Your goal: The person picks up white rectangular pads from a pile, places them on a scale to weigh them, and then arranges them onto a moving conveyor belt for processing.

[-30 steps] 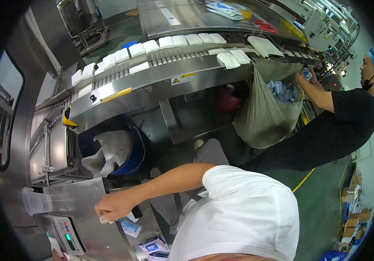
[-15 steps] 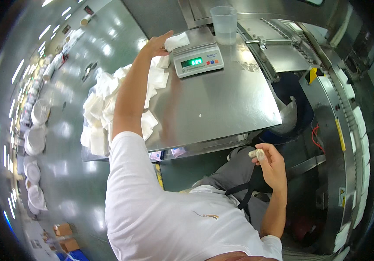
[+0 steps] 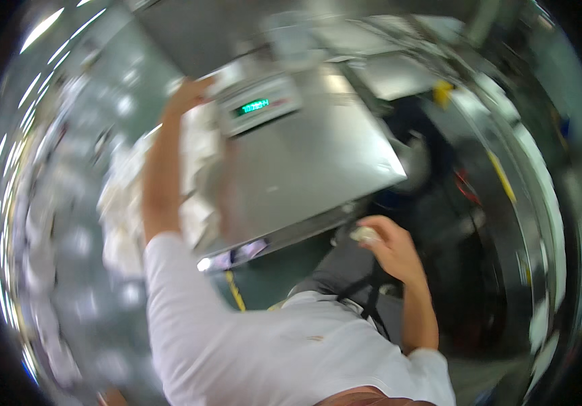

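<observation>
At the far left of the steel table, my left hand [image 3: 191, 95] is at the left edge of a digital scale [image 3: 260, 105] with a lit green display. Its fingers, smeared by motion, close around the end of a white folded pad [image 3: 228, 73] at the scale's plate. Under my left forearm lies a heap of similar white pads [image 3: 199, 145]. Off the table's front edge, above my lap, my right hand [image 3: 392, 247] is closed, thumb and fingertips together. Pale coverings [image 3: 365, 234] wrap those fingertips; whether anything sits between them is hidden.
The steel table [image 3: 304, 176] carries a clear plastic jug [image 3: 289, 40] behind the scale. Right of it stand a dark bin [image 3: 416, 159] with a plastic liner and a machine with a conveyor [image 3: 500, 101] carrying white pieces. Small packets [image 3: 233, 256] lie below the tabletop.
The whole view has swung and blurred, so the table and scale sit further left. The scale's reading has changed. My left hand stays at the pad; my right stays closed above my lap.
</observation>
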The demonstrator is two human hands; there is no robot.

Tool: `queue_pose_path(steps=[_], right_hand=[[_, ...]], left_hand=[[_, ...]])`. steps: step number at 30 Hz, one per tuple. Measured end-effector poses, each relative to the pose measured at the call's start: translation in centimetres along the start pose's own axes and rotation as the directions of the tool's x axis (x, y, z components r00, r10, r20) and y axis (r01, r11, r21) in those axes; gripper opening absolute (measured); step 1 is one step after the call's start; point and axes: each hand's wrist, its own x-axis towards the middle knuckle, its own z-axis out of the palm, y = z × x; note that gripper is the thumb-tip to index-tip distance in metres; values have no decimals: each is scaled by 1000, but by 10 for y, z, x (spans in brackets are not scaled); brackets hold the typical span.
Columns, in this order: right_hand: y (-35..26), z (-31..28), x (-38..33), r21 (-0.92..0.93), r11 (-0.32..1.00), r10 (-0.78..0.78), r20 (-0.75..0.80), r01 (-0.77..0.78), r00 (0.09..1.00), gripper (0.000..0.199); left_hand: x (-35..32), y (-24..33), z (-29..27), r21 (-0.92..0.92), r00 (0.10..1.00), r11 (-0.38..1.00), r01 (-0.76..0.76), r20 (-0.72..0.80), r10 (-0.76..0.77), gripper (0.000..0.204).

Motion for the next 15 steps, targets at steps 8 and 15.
queue_pose_path(steps=[8, 15], right_hand=[[41, -54, 89, 475, 809, -223, -298, 347, 928, 24], [45, -99, 59, 951, 277, -205, -83, 139, 975, 59]], left_hand=[[57, 226, -58, -635, 987, 765, 113, -18, -161, 37], [46, 574, -35, -812, 850, 578, 83, 360, 384, 42]])
